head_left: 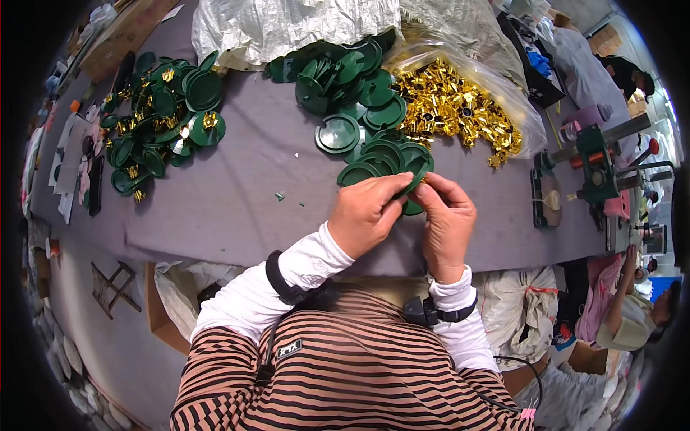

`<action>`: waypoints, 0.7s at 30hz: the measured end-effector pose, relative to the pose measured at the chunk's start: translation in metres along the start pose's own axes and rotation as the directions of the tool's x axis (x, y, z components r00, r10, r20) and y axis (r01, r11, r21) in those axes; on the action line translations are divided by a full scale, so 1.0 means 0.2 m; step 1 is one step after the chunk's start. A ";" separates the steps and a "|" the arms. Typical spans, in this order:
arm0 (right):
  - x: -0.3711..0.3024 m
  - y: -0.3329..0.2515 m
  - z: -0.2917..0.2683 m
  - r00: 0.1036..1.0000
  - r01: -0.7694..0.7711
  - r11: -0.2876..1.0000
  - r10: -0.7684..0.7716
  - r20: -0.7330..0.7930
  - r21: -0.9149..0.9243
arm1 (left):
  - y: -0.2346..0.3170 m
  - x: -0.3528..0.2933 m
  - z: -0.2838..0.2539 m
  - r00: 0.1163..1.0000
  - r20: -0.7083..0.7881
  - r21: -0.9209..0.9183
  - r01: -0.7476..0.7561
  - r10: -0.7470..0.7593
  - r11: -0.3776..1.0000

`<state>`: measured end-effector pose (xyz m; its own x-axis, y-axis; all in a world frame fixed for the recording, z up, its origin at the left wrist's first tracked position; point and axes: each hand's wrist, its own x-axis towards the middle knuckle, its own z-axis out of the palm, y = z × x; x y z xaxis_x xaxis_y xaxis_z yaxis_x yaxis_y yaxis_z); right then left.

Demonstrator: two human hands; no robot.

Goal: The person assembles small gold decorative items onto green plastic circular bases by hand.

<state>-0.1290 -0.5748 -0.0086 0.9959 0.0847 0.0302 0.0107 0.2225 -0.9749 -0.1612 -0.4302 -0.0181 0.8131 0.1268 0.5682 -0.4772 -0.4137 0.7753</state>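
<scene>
My left hand [366,214] pinches a round green plastic disc [417,159] by its edge, tilted up over the table. My right hand [447,224] is closed at the disc's right side, thumb and fingers together on a small gold piece [424,180] that mostly hides behind them. Just beyond my hands lies a heap of loose green discs [383,111], some overlapping. To its right, shiny gold pieces [460,108] spill from a clear plastic bag [530,133]. On the left sits a pile of green discs with gold pieces on several of them [165,104].
A grey cloth [251,194] covers the table, with small green scraps [279,196] on it. White woven sacks [295,29] lie at the back. A green hand press [596,165] stands at the right edge. Another person [636,316] is at the far right.
</scene>
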 end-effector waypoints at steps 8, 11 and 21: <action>0.40 0.02 -0.25 0.947 0.278 0.678 -0.313 0.075 -0.680 | -0.32 0.25 -0.77 0.927 -0.332 0.127 0.227 -0.174 0.966; 0.63 0.09 -0.40 0.891 0.314 0.394 -0.437 0.125 -0.864 | -0.49 0.39 -1.27 0.864 -0.504 0.275 0.161 -0.001 0.948; 0.55 0.14 -0.40 0.887 0.401 0.290 -0.359 0.289 -0.869 | -0.37 0.19 -0.50 1.000 0.017 0.408 -0.008 0.001 0.913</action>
<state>-0.0117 -0.6373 -0.0506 0.8541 0.2763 0.4407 0.4797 -0.7458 -0.4622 -0.1281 -0.3046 -0.0273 0.8182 0.1108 0.5641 -0.3063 -0.7463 0.5909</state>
